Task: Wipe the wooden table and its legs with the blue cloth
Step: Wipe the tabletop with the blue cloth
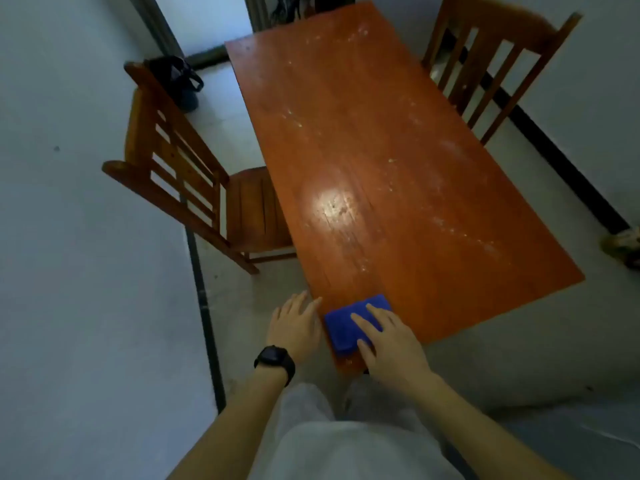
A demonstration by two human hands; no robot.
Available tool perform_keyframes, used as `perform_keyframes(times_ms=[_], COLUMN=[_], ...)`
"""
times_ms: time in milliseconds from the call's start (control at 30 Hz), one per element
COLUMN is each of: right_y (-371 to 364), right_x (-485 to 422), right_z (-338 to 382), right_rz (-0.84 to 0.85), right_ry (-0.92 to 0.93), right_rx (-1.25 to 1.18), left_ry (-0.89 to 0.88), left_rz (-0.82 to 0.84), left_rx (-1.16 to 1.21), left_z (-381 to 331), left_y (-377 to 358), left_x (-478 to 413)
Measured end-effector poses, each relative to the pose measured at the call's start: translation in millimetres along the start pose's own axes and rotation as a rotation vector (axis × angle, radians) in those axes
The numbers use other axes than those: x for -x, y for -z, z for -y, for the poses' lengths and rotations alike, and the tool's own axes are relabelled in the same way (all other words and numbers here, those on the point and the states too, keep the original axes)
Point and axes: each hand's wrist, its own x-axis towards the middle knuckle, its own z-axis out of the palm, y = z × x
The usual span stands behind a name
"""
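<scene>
The long wooden table [381, 150] runs away from me, its orange-brown top marked with pale specks and smears. A folded blue cloth [346, 323] lies on the near left corner of the top. My right hand [391, 344] rests flat on the cloth with straight, spread fingers. My left hand [294, 327], with a black watch on the wrist, hovers open just off the table's left edge, its fingertips near the corner. The table's legs are hidden under the top.
A wooden slatted chair [194, 188] stands at the table's left side, and another chair [491, 60] at the far right. A dark bag [176, 77] sits on the floor beyond the left chair. Walls run close along both sides.
</scene>
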Motion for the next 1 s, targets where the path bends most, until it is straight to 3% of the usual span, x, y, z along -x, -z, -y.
perform_keyframes(times_ms=[67,233,400,600,767,833,1000], right_y=[-6.0,-38.5,-54.8,-55.9,-38.6,-40.0,-75.0], right_x=[-13.2,-38.6,-37.1,-33.2,-26.0,-22.9,-19.0], right_z=[-3.4,-14.6,-18.6,-13.3,-20.4,-18.4,-0.3], right_rz=[0.066,0.052,-0.11,-0.249,-0.398,-0.414,-0.219], right_ry=[0.061,0.121,0.121,-0.11,-0.515,-0.548,-0.472], right_rx=[0.039,0.207,0.272,0.238,-0.159,-0.153,0.073], left_ry=[-0.059,-0.168,-0.221,-0.28,-0.292,-0.293,-0.302], left_rz=[0.1,0.289,0.313,0.297,0.316,0.321,0.323], left_rx=[-0.063,-0.234,-0.247,-0.259,-0.277,-0.281,-0.293], left_z=[1.4,15.3,32.2,35.3,37.7,39.6,41.5], left_y=[2.7,2.3,-11.5,-9.3,-7.5,-7.2,-5.8], left_x=[-16.0,-50.6,-56.9,-58.3,-60.4,-59.3,-60.2])
